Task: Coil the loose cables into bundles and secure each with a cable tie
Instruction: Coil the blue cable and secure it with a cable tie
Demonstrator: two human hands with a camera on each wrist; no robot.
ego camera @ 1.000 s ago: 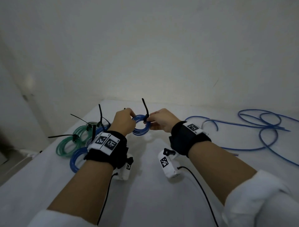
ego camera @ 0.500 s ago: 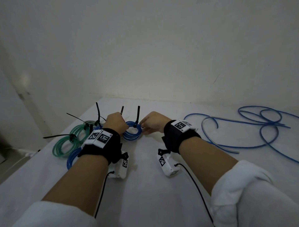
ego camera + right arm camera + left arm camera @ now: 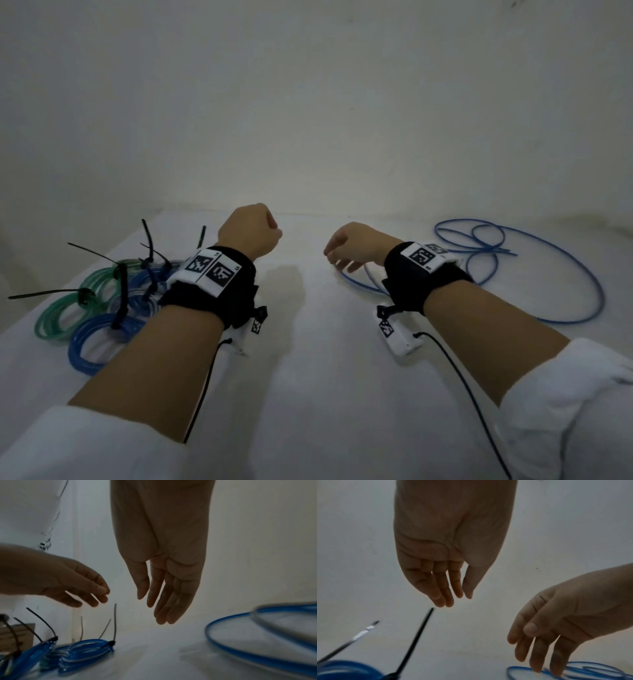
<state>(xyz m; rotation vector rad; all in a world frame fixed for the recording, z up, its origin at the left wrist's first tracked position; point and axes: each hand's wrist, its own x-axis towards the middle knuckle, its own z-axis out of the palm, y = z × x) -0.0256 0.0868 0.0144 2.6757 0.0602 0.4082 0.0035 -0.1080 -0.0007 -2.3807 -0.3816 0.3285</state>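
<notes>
White table (image 3: 308,394): both hands hang loose and hold nothing. Right hand (image 3: 352,248) is nearest the loose blue cable (image 3: 565,274), which sprawls rightward.

left hand (image 3: 453,545) — right hand (image 3: 164,555), fingers relaxed, empty

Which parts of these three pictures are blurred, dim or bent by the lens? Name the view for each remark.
Head view: dim overall, with soft arm shadows on the white table. Left wrist view: the left hand is dark against the pale wall, and the blue coil at the corner is smeared. Right wrist view: the loose blue cable blurs close to the lens, and its curve looks stretched.
</notes>
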